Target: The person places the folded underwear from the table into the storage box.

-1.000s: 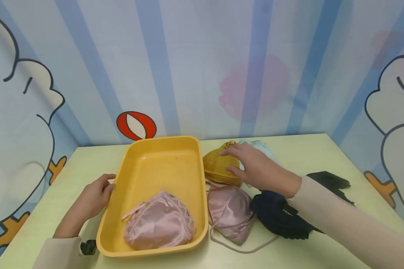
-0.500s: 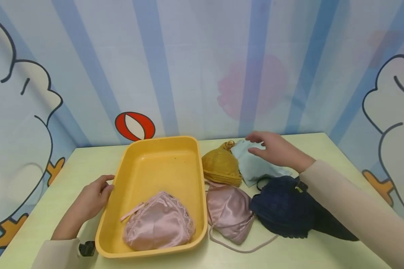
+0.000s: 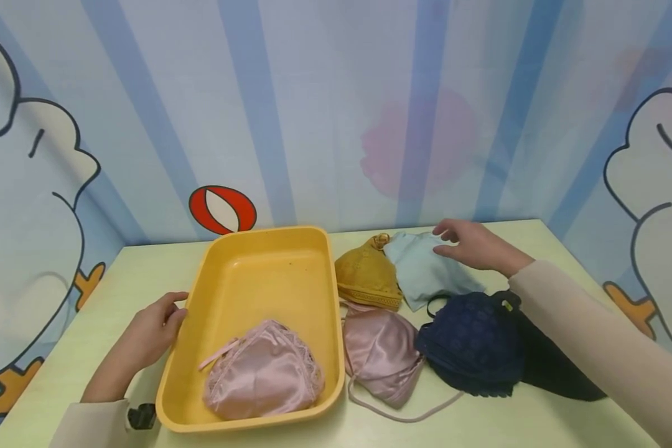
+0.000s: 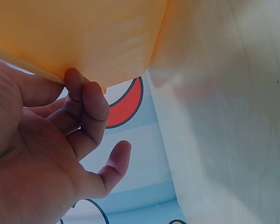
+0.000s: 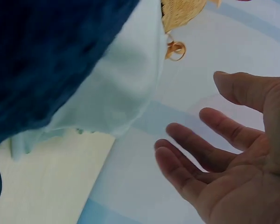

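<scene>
My left hand (image 3: 148, 333) holds the left rim of the yellow tray (image 3: 336, 367); in the left wrist view its fingers (image 4: 95, 100) curl against the rim. Inside the tray lies a pink satin bra (image 3: 266, 376) with lace edging. My right hand (image 3: 476, 246) hovers with loosely bent fingers over the right side of a light blue cloth garment (image 3: 428, 267), holding nothing. The right wrist view shows a gap between that hand's fingers and the light blue garment (image 5: 126, 84).
Right of the tray lie a mustard bra (image 3: 366, 270), another pink satin bra (image 3: 383, 351) with a long strap, and a navy bra (image 3: 470, 345). A black garment (image 3: 554, 361) lies partly under my right sleeve. A patterned backdrop (image 3: 336, 112) stands behind the table.
My right hand has moved right, from over the mustard bra to above the light blue garment. The navy bra has come into fuller view. My left hand stays at the tray's rim.
</scene>
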A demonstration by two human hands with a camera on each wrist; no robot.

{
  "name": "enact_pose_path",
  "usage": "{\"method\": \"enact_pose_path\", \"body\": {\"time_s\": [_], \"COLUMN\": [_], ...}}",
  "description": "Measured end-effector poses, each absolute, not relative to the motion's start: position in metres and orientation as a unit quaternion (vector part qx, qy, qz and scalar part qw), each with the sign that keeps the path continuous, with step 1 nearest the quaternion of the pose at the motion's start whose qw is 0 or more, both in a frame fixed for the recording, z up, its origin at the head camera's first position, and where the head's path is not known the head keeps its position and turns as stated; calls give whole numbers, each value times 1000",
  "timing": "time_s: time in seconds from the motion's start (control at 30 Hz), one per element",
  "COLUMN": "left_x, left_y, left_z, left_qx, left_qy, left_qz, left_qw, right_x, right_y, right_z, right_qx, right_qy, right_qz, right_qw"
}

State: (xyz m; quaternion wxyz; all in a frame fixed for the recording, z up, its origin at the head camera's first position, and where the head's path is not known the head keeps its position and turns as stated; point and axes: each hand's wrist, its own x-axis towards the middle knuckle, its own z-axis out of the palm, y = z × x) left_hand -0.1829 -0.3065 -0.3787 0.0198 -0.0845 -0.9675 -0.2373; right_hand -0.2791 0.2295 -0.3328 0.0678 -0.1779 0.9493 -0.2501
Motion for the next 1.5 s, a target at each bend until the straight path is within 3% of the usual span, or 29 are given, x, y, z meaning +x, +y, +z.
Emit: {"method": "enact_pose_path", "body": {"time_s": [0.67, 1.2, 1.5], "left_x": [-183, -182, -182], "left_y": [-307, -306, -305], "left_z": [-377, -377, -377], "left_qx": [-93, -92, -90], "left_qy": [-967, -966, -966], "left_qz": [-237, -242, -243], "left_qw": [26, 20, 19], "right_x": [-293, -290, -291], "right_y": [243, 240, 240], "right_z": [-354, -357, -357], "right_qx": [-146, -158, -156], "right_qy": [952, 941, 940], "right_qz": [-202, -205, -224], "right_qw": [178, 218, 205]}}
